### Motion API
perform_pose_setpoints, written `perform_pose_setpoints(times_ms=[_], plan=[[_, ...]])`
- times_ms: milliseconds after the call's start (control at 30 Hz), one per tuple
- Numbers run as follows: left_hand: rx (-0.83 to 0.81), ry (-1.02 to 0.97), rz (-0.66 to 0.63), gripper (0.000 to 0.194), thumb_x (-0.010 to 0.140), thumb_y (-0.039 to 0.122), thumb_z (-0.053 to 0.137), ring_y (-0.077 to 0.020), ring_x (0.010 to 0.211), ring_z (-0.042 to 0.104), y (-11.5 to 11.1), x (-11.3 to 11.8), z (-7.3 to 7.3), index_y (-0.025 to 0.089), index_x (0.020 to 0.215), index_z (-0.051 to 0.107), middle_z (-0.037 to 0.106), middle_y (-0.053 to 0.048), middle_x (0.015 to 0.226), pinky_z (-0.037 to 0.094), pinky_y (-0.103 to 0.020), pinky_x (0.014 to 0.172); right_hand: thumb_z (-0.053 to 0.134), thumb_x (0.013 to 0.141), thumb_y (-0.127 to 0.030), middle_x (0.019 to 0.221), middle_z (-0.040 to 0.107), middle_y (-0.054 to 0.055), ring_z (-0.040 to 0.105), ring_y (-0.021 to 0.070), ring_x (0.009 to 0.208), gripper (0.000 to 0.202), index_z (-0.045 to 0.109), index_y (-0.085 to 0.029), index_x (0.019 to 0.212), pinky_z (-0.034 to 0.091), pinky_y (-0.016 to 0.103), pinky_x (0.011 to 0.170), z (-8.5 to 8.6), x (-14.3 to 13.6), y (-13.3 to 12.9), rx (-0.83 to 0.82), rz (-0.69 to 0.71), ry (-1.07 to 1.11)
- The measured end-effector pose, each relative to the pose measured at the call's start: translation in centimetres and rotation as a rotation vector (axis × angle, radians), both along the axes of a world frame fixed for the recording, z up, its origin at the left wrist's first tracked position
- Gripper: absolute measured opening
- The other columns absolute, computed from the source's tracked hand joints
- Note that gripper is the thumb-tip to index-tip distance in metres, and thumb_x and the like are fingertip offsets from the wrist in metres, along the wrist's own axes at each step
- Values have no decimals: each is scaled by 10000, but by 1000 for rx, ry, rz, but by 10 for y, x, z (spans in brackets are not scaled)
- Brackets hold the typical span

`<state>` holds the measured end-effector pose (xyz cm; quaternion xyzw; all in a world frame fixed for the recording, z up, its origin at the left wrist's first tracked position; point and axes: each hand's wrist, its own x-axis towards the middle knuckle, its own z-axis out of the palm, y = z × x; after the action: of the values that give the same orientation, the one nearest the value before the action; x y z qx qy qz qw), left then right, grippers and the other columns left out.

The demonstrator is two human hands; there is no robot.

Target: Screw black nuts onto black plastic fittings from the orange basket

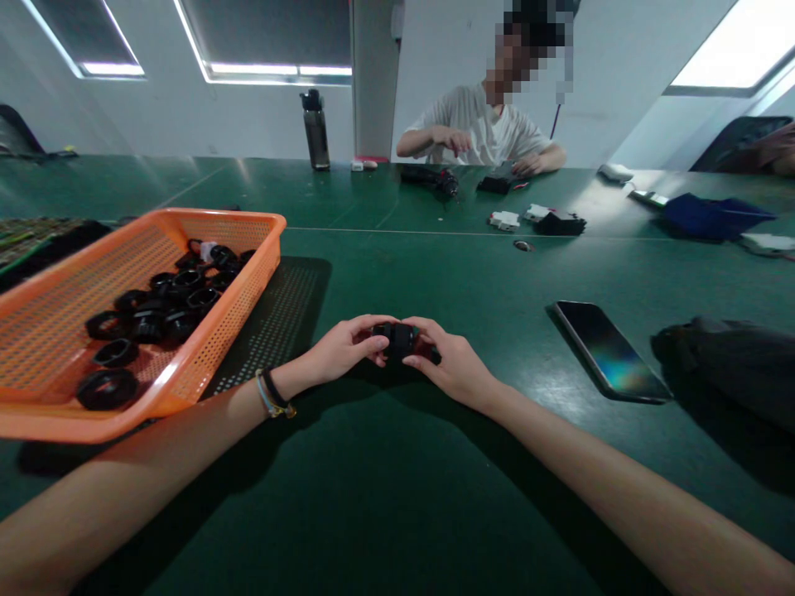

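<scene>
A small black plastic part [397,338] is held between my two hands, over the green table [385,497]. My left hand [348,348] grips its left side with thumb and fingers. On its right side, my right hand [450,360] pinches it the same way. The fingertips hide its ends, so its exact shape cannot be made out. To the left, an orange basket [180,389] holds several black ring-shaped parts [149,319].
A phone [609,352] and a dark cloth item [733,368] lie to the right. Across the table sits a person [497,132] near a black tool [431,178]. White and black parts [559,222], a blue item [714,215] and a bottle [315,132] stand farther back.
</scene>
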<state>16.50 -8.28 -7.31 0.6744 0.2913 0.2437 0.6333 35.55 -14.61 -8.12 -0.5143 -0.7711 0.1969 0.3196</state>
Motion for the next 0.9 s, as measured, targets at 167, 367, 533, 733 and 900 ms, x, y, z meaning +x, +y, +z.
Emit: perform_pose_setpoints(times_ms=[167, 367, 533, 733, 900], plan=[[9, -6, -6, 387, 762, 215, 572, -73, 585, 563, 1, 0, -1, 97, 1128, 540, 611, -10, 798, 485, -231, 623, 576, 786, -201, 822, 667, 27, 642, 165, 715, 379, 447, -185, 1142, 500, 301, 676, 0, 0, 0, -2, -2, -1], [11, 4, -3, 367, 767, 202, 571, -72, 586, 569, 1, 0, 0, 101, 1120, 546, 615, -10, 797, 483, -221, 617, 573, 795, -220, 816, 669, 19, 646, 168, 712, 368, 447, -202, 1140, 495, 298, 664, -1, 1, 1, -4, -1, -10], [14, 7, -2, 367, 771, 197, 571, -70, 588, 569, 1, 0, 0, 103, 1125, 549, 620, -8, 791, 489, -220, 622, 577, 798, -228, 831, 669, 27, 643, 166, 712, 364, 448, -195, 1136, 494, 296, 657, -1, 1, 1, 6, -5, -13], [28, 8, -1, 352, 772, 200, 579, -64, 581, 568, 1, 0, -1, 116, 1114, 560, 631, -17, 835, 495, -212, 611, 576, 798, -224, 824, 668, 21, 644, 165, 704, 352, 457, -202, 1128, 494, 295, 646, 0, 0, 1, -14, -1, -9], [25, 6, -3, 349, 772, 205, 576, -66, 590, 574, 1, -1, 0, 113, 1108, 558, 629, -25, 859, 498, -217, 613, 576, 797, -212, 816, 668, 29, 651, 176, 719, 347, 464, -185, 1124, 497, 303, 651, 1, -1, 1, -39, -3, -5]])
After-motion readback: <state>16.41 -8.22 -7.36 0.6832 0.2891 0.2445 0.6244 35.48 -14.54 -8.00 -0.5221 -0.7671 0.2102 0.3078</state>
